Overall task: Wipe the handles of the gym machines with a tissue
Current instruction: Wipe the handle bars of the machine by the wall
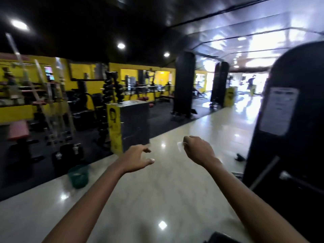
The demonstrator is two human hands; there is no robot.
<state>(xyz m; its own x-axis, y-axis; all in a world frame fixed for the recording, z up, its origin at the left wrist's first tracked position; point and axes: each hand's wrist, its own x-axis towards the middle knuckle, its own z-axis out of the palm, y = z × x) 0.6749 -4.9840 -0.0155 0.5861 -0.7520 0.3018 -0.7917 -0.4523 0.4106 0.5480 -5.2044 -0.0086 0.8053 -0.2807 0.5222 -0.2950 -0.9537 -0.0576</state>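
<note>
Right hand [198, 150] pinches a small white tissue [180, 145] in curled fingers, mid-air; left hand [136, 159] beside it, spread, holding nothing. Likely between machines. Next: reach a handle, perhaps on the black machine [289, 120] to the right. Below, glossy pale floor [166, 190]; green bucket [78, 176] lower left.

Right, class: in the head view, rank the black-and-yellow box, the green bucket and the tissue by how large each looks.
1. black-and-yellow box, clearly largest.
2. green bucket.
3. tissue, a scrap pinched in the right hand.
The box stands farther off yet looks biggest.
</note>
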